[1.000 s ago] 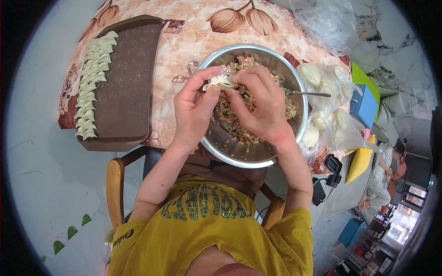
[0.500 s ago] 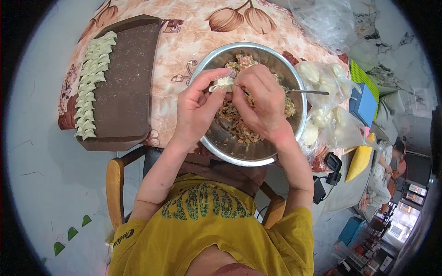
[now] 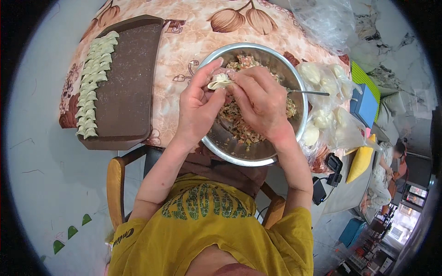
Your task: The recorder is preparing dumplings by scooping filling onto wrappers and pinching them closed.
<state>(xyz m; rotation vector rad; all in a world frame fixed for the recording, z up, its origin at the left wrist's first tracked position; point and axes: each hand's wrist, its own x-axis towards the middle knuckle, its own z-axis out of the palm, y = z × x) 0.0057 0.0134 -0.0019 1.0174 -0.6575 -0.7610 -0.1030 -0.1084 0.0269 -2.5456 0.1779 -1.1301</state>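
Observation:
A pale folded dumpling (image 3: pixel 219 82) is held between both hands over the metal bowl (image 3: pixel 302 122). My left hand (image 3: pixel 199 103) supports it from the left, its index finger lifted and its thumb against the lower edge. From the right, my right hand (image 3: pixel 260 101) pinches the dumpling's edge. Chopped filling (image 3: pixel 244 126) with pinkish and green bits lies in the bowl, partly hidden by my hands. A metal utensil handle (image 3: pixel 313 93) leans over the right rim. To the left, a brown tray (image 3: pixel 129 87) carries an overlapping row of finished dumplings (image 3: pixel 92 78) along its left side.
Plastic bags of round pale dough pieces (image 3: pixel 322 80) lie right of the bowl, beside a blue box (image 3: pixel 363 105). A clear plastic bag (image 3: pixel 324 23) is at the far right of the patterned tablecloth (image 3: pixel 184 46). Another person (image 3: pixel 384 175) sits at the far right.
My left index finger has lifted and straightened away from the dumpling. The dumpling has shifted slightly left and shows more of its folded edge; the right hand still pinches it.

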